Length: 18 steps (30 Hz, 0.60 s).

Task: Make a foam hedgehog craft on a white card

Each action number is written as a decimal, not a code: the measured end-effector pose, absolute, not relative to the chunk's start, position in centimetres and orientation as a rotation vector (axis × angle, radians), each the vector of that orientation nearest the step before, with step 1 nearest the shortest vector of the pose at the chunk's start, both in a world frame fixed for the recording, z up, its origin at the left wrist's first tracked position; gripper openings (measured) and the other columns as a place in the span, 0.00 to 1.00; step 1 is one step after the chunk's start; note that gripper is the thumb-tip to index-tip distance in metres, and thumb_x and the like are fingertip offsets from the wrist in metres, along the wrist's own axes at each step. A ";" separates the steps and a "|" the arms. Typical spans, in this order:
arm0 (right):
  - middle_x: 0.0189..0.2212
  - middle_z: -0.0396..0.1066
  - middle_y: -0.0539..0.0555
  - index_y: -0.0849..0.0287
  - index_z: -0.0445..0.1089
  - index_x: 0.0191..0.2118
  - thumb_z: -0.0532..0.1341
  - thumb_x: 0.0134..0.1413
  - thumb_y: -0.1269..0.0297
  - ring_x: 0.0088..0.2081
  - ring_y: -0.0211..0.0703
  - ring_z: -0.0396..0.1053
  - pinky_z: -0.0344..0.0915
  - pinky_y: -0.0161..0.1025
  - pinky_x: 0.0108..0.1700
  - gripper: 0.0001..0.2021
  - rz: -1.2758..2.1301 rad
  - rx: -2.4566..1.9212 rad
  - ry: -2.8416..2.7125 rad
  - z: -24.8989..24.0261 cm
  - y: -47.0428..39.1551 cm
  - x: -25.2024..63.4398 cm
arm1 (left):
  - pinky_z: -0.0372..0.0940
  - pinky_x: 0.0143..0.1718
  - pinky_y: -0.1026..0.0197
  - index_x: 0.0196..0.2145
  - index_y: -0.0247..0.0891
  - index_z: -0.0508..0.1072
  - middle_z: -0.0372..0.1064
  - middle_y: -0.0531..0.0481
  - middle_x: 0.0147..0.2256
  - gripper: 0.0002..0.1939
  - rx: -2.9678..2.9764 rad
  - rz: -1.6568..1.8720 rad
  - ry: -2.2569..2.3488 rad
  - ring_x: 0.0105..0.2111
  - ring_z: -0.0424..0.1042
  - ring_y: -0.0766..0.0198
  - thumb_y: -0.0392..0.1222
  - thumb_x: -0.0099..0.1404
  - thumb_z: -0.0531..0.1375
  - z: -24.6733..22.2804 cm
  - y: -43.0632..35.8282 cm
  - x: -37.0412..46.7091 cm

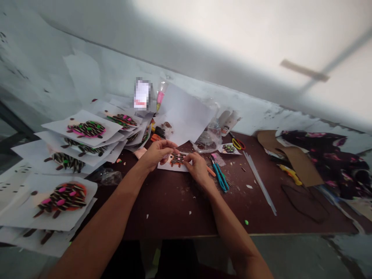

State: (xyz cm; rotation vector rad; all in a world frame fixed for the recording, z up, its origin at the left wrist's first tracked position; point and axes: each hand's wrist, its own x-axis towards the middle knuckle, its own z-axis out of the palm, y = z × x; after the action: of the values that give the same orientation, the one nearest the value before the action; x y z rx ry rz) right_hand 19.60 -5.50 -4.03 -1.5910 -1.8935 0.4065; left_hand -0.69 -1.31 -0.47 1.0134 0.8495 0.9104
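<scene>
A small white card [170, 167] with a striped hedgehog figure [176, 159] on an orange base lies on the dark table between my hands. My left hand [158, 154] is at the card's left side, its thumb and forefinger brought together; whatever they pinch is too small to tell. At the right end of the figure, my right hand [197, 167] has its fingertips pressed together close to the card's surface. What lies between them is hidden. Just right of this hand are an orange stick [211, 171] and a teal-handled tool [220, 176].
Stacked sheets bearing hedgehog figures [87, 129] fill the left side. A pixelated screen [142, 93], white paper [183, 110] and a plastic bag [207, 140] stand behind. Rightward are scissors [238, 143], clear sticks [259, 182], a yellow glue gun [290, 174], cardboard [302, 164] and flowered cloth [334, 159].
</scene>
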 end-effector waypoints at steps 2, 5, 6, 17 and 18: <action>0.34 0.73 0.51 0.58 0.75 0.32 0.64 0.54 0.75 0.36 0.41 0.70 0.64 0.37 0.43 0.06 0.401 -1.606 -1.908 -3.9 -5.5 19.6 | 0.46 0.15 0.68 0.35 0.35 0.73 0.77 0.49 0.29 0.08 1.010 0.907 0.856 0.14 0.52 0.77 0.27 0.57 0.62 -0.4 -1.3 -0.7; 0.35 0.75 0.53 0.58 0.77 0.33 0.64 0.55 0.76 0.37 0.42 0.71 0.64 0.37 0.44 0.06 0.398 -1.631 -1.933 -3.7 -5.6 19.5 | 0.47 0.14 0.69 0.35 0.34 0.72 0.77 0.49 0.29 0.08 1.002 0.906 0.870 0.14 0.52 0.77 0.27 0.57 0.61 -0.2 -1.4 -0.7; 0.36 0.75 0.53 0.58 0.77 0.34 0.64 0.55 0.76 0.38 0.42 0.71 0.64 0.38 0.44 0.06 0.394 -1.645 -1.940 -3.6 -5.7 19.4 | 0.48 0.14 0.69 0.35 0.34 0.72 0.77 0.50 0.29 0.08 1.001 0.907 0.872 0.14 0.52 0.77 0.27 0.57 0.61 -0.2 -1.4 -0.7; 0.36 0.75 0.53 0.56 0.79 0.38 0.63 0.55 0.74 0.36 0.43 0.71 0.64 0.37 0.42 0.09 0.291 -1.675 -1.976 -3.6 -5.9 19.4 | 0.46 0.14 0.69 0.34 0.33 0.72 0.76 0.50 0.28 0.09 0.975 0.911 0.908 0.13 0.52 0.78 0.24 0.58 0.60 0.5 -1.8 -0.5; 0.36 0.75 0.54 0.56 0.79 0.38 0.63 0.56 0.73 0.36 0.43 0.71 0.64 0.38 0.42 0.08 0.282 -1.681 -1.971 -3.5 -5.9 19.5 | 0.46 0.14 0.69 0.34 0.34 0.72 0.76 0.50 0.28 0.09 0.976 0.909 0.906 0.13 0.52 0.78 0.24 0.58 0.60 0.5 -1.8 -0.5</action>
State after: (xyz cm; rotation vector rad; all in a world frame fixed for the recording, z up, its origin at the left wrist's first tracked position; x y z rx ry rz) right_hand 19.49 -5.94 -3.55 -1.6809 -1.9709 0.2820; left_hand -0.53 -1.79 0.49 0.9763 0.9064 0.9086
